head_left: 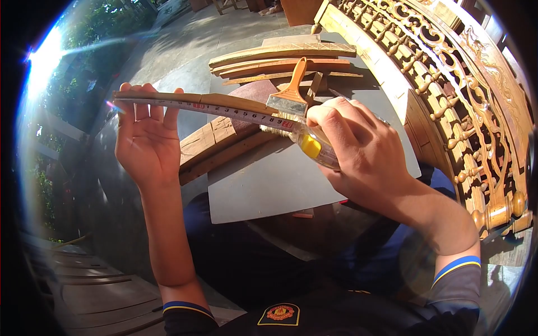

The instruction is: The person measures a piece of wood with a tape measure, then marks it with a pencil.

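Note:
My left hand (149, 147), palm toward me, has its fingers hooked behind the far left end of a thin, slightly curved wooden strip (232, 101). Along the strip's near edge runs the pulled-out blade (230, 111) of a tape measure, with its numbers facing me. The tape measure's clear case with a yellow button (311, 147) is gripped in my right hand (364, 137), at the strip's right end. Just beyond that hand lies a paintbrush (293, 84) with an orange handle and pale bristles, partly hidden behind the blade.
A grey board (252, 190) lies in front of me. On it rest a thick wooden beam (210, 137), a brownish-red sheet (253, 92) and several curved wooden strips (280, 53) at the back. A carved wooden railing (437, 84) stands along the right side.

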{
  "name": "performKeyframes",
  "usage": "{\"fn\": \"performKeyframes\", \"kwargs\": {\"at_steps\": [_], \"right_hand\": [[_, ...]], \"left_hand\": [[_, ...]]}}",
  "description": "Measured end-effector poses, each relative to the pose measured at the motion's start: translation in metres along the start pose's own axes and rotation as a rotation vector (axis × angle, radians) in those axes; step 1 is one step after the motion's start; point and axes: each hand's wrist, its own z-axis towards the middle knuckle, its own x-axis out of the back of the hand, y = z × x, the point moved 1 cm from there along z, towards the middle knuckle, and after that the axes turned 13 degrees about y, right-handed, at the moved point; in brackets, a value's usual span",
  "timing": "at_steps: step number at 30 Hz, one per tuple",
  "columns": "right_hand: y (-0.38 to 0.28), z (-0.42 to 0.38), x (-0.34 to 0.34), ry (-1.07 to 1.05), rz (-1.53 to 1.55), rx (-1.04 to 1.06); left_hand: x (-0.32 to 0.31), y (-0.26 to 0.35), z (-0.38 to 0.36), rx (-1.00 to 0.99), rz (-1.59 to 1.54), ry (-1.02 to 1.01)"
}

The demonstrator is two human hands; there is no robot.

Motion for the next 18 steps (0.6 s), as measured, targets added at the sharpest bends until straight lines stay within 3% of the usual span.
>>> {"fn": "performKeyframes", "kwargs": {"at_steps": [4,18], "right_hand": [[0.0012,0.0001,-0.0001,0.013,0.004,0.015],[0.0006,0.0003,0.0020,-0.011,0.004,0.003]], "left_hand": [[-0.0046,-0.0010,0.0006,0.025,-0.042,-0.098],[-0.0032,0.0004,0.0023,0.028,-0.007,-0.107]]}}
